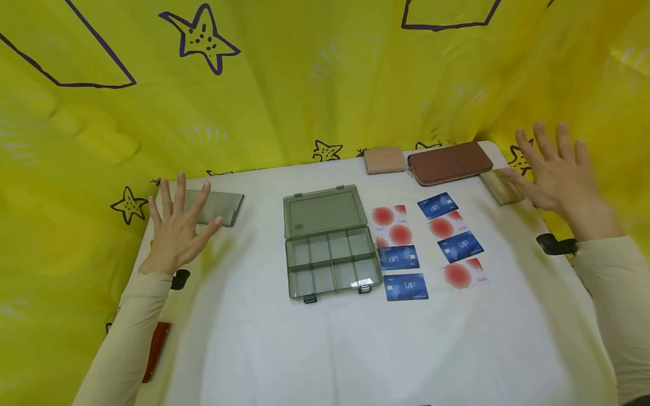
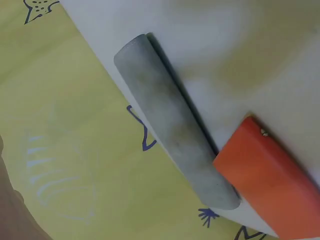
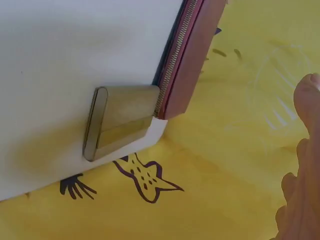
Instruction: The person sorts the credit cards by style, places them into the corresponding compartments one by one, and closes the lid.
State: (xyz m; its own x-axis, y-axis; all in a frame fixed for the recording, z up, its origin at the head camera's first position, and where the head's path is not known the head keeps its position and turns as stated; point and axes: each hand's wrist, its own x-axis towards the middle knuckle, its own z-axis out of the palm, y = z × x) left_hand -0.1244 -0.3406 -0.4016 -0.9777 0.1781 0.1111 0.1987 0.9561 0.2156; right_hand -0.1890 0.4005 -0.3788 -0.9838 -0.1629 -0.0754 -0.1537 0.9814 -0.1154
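Observation:
Fingers spread wide, my left hand (image 1: pixel 175 234) hovers over the table's left side, overlapping a grey-green wallet (image 1: pixel 218 207) in the head view. My right hand (image 1: pixel 563 183), also spread and holding nothing, is raised by the right edge, beside an olive-gold wallet (image 1: pixel 503 186). Between them lies a clear grey compartment box (image 1: pixel 332 262), lid folded back. To its right are two columns of cards: blue VIP cards (image 1: pixel 406 286) and white cards with red circles (image 1: pixel 464 274). The left wrist view shows an orange wallet (image 2: pixel 275 175) touching the grey-green one.
At the back edge sit a tan wallet (image 1: pixel 385 160) and a brown zip wallet (image 1: pixel 451 163), its end against the olive-gold wallet. A red wallet (image 1: pixel 156 351) lies at the left edge, partly behind the left sleeve. Yellow printed cloth (image 1: pixel 284 84) hangs around the white table (image 1: pixel 264 349).

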